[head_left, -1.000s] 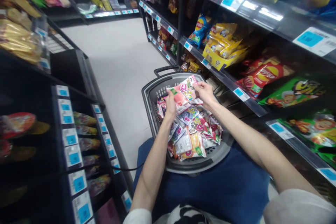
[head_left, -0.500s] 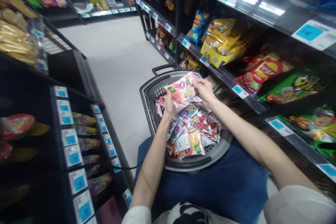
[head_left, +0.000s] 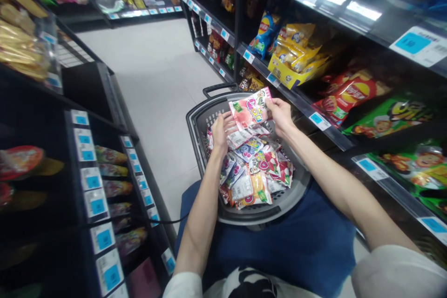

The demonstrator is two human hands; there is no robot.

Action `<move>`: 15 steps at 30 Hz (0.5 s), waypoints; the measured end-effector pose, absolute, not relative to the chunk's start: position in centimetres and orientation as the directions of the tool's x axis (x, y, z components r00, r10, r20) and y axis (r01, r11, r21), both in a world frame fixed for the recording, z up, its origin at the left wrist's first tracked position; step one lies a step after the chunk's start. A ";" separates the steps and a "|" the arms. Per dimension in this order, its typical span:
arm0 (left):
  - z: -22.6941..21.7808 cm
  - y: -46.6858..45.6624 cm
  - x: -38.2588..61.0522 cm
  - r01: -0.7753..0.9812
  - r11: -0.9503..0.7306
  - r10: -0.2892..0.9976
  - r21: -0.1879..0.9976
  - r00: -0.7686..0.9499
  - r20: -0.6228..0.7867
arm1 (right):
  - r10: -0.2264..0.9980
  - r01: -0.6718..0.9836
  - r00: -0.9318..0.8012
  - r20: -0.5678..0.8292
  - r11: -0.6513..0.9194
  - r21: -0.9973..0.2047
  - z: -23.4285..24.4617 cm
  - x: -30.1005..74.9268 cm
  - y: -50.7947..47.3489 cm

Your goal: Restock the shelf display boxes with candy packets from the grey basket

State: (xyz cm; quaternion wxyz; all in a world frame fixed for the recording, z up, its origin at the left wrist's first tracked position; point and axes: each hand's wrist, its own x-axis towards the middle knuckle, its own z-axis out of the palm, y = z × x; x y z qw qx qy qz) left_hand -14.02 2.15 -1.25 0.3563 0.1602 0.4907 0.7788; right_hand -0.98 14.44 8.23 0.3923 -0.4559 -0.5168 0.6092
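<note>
My right hand (head_left: 280,114) pinches the right edge of a pink candy bag (head_left: 249,111) with peaches printed on it. The bag is held above a grey shopping basket (head_left: 204,160). My left hand (head_left: 220,132) is just left of the bag, fingers apart and slightly curled, holding nothing. Many small candy bags lie heaped in the basket below: a purple one with berries (head_left: 248,148), a red-and-white one (head_left: 267,162) and an orange one (head_left: 260,188) are on top. The basket rests against my blue-clad legs, its black handle (head_left: 220,89) folded at the far rim.
On the right, shelves hold a yellow box of snack bags (head_left: 293,63), red chip bags (head_left: 349,95) and green snack bags (head_left: 387,116). A shelf with blue price tags (head_left: 98,205) stands close on the left. Pale floor (head_left: 150,65) runs between them.
My left hand has let go of the pink candy bag and moved slightly left. My right hand has shifted the bag a little to the right and up.
</note>
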 end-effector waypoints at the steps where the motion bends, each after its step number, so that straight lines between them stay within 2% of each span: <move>1: -1.2 2.1 -14.1 -0.365 -0.272 0.697 0.891 -0.713 -0.079 | 0.952 -0.006 -0.265 -0.150 -0.157 -0.988 8.3 -0.9 14.6; 6: -0.9 1.8 -13.6 -0.275 -0.260 0.687 0.925 -0.726 -0.022 | 0.954 0.007 -0.257 -0.157 -0.161 -0.987 8.6 -0.9 14.3; 15: -1.4 2.0 -13.7 -0.267 -0.208 0.711 0.941 -0.702 -0.043 | 0.952 0.017 -0.270 -0.144 -0.145 -0.989 8.6 -1.0 14.0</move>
